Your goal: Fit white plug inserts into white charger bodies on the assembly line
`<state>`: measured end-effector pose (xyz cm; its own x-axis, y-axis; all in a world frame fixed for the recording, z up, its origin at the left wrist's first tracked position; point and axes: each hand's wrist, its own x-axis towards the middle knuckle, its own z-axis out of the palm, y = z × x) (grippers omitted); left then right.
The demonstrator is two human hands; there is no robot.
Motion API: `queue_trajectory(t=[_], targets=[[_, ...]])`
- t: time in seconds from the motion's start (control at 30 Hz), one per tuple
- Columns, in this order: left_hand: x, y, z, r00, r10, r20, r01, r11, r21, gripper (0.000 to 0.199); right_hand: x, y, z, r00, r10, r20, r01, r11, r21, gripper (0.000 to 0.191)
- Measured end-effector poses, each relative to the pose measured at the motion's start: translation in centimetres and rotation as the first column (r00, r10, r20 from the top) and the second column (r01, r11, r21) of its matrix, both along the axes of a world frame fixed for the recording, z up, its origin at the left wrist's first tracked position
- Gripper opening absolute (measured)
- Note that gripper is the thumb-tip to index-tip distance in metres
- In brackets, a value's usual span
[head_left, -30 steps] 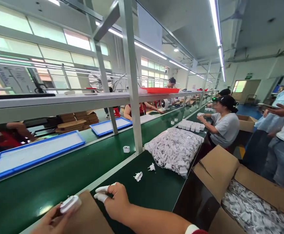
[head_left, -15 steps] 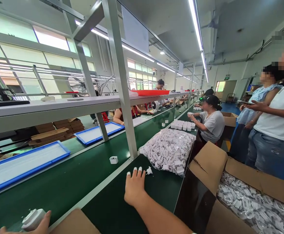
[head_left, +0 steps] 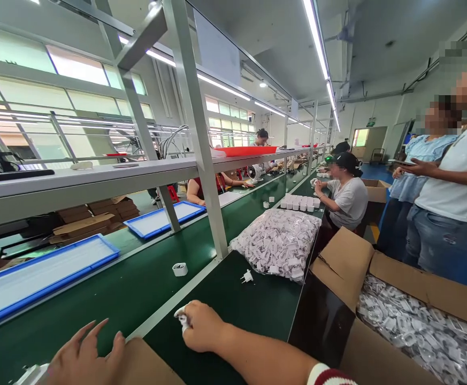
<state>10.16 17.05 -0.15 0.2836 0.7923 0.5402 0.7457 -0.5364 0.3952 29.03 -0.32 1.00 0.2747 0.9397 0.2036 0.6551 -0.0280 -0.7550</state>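
My left hand (head_left: pixel 83 355) is at the lower left with its fingers spread. Beside it, partly cut off by the frame edge, lies a white plug piece (head_left: pixel 32 374). Over the green table (head_left: pixel 225 310), my right hand (head_left: pixel 201 326) has its fingers drawn together, with white tips on them; whether something small is between them is hidden. A single white plug with two pins (head_left: pixel 247 276) lies on the table beyond my right hand. On the green belt (head_left: pixel 145 283) stands a white charger housing (head_left: pixel 180 269). A clear bag of white plug parts (head_left: pixel 275 243) rests farther back.
An open carton of clear-wrapped parts (head_left: pixel 421 326) is at right. A cardboard flap (head_left: pixel 145 363) is near my left hand. A metal post (head_left: pixel 201 133) rises beside the belt. Blue-rimmed trays (head_left: pixel 48 278) lie at left. Two people (head_left: pixel 450 182) stand right; another (head_left: pixel 347 192) sits farther along.
My right hand has moved left and nearer, and its spread fingers have closed together. My left hand has moved right and opened away from the white plug piece. The housing has shifted slightly left.
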Motion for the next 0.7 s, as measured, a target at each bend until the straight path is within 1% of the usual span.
queue_trajectory(t=[0.1,0.2,0.27,0.37,0.47,0.6,0.7], targets=[[1.7,-1.6,0.7,0.998,0.008,-0.063,-0.007,1.000,0.018,0.062,-1.2,0.3,-0.1,0.998,0.068,-0.011,-0.068,0.998,0.008,0.044],[2.9,-1.8,0.3,0.993,-0.056,-0.101,0.061,0.997,0.048,0.058,-1.9,0.4,0.0,0.990,0.140,-0.007,-0.140,0.989,0.042,0.041],[2.9,-1.4,-0.2,0.987,-0.094,-0.127,0.101,0.993,0.054,0.053,-2.3,0.4,-0.2,0.983,0.186,-0.005,-0.186,0.982,0.015,0.038],[2.4,-1.0,-0.5,0.983,-0.119,-0.143,0.120,0.993,0.001,0.043,-2.7,0.4,-0.6,0.975,0.220,-0.013,-0.220,0.974,-0.047,0.032],[2.0,-1.1,-0.3,0.986,-0.133,-0.104,0.127,0.990,-0.059,0.036,-3.0,0.3,-0.7,0.975,0.223,-0.024,-0.224,0.971,-0.079,0.027],[2.0,-1.1,0.0,0.982,-0.168,-0.081,0.156,0.977,-0.143,0.040,-3.0,0.2,-1.0,0.973,0.230,-0.029,-0.232,0.964,-0.132,0.024],[1.9,-0.7,-0.3,0.978,-0.197,-0.071,0.179,0.963,-0.204,0.044,-3.1,0.4,-1.4,0.965,0.255,-0.060,-0.262,0.951,-0.162,0.022]])
